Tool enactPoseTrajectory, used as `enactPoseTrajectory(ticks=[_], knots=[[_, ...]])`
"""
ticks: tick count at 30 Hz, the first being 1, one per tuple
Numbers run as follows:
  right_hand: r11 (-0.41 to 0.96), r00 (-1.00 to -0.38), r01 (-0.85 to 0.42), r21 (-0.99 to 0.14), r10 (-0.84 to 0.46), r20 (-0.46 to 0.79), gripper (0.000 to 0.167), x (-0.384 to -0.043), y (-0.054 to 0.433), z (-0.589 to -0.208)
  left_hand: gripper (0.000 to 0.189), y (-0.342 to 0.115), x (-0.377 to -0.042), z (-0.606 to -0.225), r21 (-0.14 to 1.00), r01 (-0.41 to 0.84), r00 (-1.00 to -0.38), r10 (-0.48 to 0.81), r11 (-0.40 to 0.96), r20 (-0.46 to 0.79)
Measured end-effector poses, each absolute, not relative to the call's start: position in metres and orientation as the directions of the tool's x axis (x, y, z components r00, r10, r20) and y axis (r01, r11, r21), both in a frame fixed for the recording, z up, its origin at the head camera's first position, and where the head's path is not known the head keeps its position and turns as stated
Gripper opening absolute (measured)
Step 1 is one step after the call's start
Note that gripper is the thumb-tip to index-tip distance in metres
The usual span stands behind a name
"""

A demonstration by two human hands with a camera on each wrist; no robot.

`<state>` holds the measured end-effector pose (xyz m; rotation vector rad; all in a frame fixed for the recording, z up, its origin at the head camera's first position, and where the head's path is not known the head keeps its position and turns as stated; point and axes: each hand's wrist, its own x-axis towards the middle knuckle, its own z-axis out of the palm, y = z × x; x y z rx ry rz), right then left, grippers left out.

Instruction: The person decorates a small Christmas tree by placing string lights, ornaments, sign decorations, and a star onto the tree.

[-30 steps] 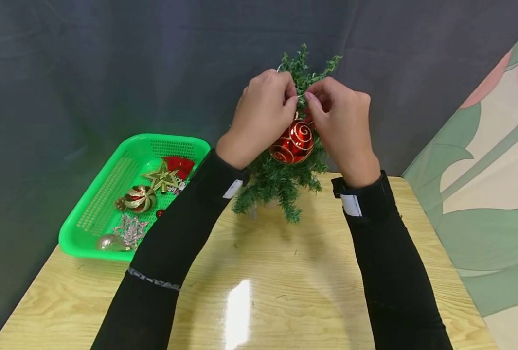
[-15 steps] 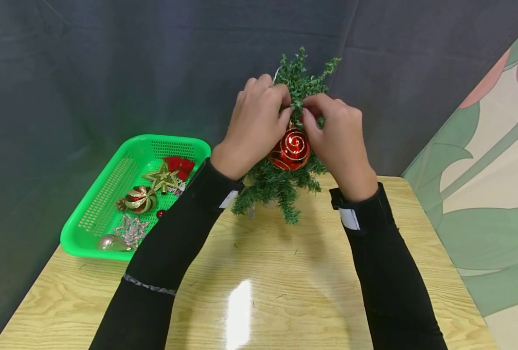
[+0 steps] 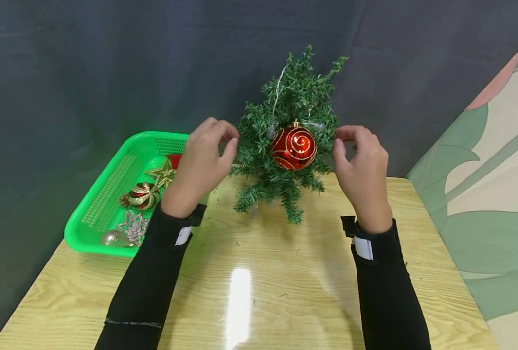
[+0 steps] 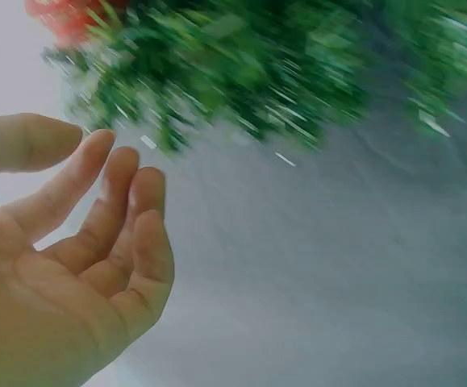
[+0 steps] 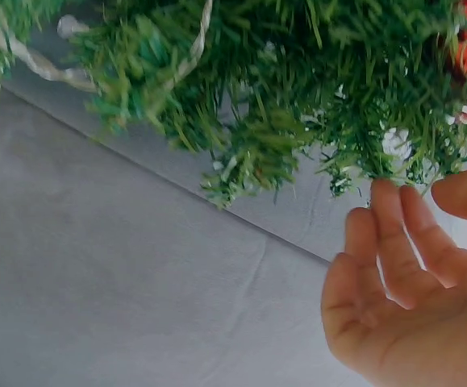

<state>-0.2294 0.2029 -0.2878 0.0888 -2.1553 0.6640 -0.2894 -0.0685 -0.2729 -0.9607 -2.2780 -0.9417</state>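
Note:
A red bauble (image 3: 294, 148) with gold glitter swirls hangs on the front of a small green artificial Christmas tree (image 3: 280, 187). Left of the tree is my left hand (image 3: 204, 163), its fingers loosely bent and nothing in them. My right hand (image 3: 361, 165) is at the tree's right side, also holding nothing; in the right wrist view its fingertips are right at the branch tips. A pale light string (image 3: 278, 92) runs down the upper left of the tree. The left wrist view is blurred, with the left hand (image 4: 80, 234) below the branches.
A green plastic basket (image 3: 79, 221) stands left, partly behind my left arm. Inside lie a gold star (image 3: 162, 172), a striped gold-and-red bauble (image 3: 142, 196), a silver glitter snowflake (image 3: 133, 226) and a pearly drop ornament (image 3: 115, 238). A dark curtain (image 3: 153, 63) hangs behind.
Both hands have come away from the string above the bauble, the left one moving left and down, the right one right and down. The bauble stays hanging on the tree.

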Motion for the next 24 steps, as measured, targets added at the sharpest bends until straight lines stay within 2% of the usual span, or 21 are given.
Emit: enactPoseTrajectory(ticks=[7,10,12,15,18,22,24], knots=[[0.827,-0.683,-0.255,-0.502,0.213,0.699,0.028,-0.222,0.199,-0.317,0.016,-0.109,-0.292,-0.31,0.478,0.627,-0.766,0.372,0.615,0.525],[0.82,-0.662,-0.235,-0.521,0.258,0.703,0.029,-0.216,0.196,-0.324,0.023,-0.128,-0.294,-0.318,0.506,0.558,-0.825,0.376,0.658,0.422],[0.821,-0.629,-0.236,-0.52,0.279,0.725,0.031,-0.21,0.193,-0.327,0.031,-0.143,-0.299,-0.321,0.525,0.491,-0.871,0.395,0.695,0.291],[0.833,-0.542,-0.274,-0.482,0.28,0.792,0.035,-0.201,0.182,-0.323,0.048,-0.166,-0.312,-0.321,0.479,0.395,-0.907,0.415,0.784,0.069],[0.834,-0.413,-0.371,-0.409,0.247,0.877,0.038,-0.196,0.162,-0.314,0.062,-0.188,-0.329,-0.322,0.379,0.33,-0.907,0.402,0.865,-0.125],[0.794,-0.211,-0.546,-0.269,0.18,0.961,0.037,-0.194,0.122,-0.303,0.068,-0.209,-0.349,-0.331,0.282,0.306,-0.877,0.384,0.909,-0.288],[0.759,-0.146,-0.627,-0.176,0.107,0.983,0.035,-0.193,0.101,-0.301,0.068,-0.216,-0.357,-0.34,0.26,0.296,-0.863,0.374,0.919,-0.341]])
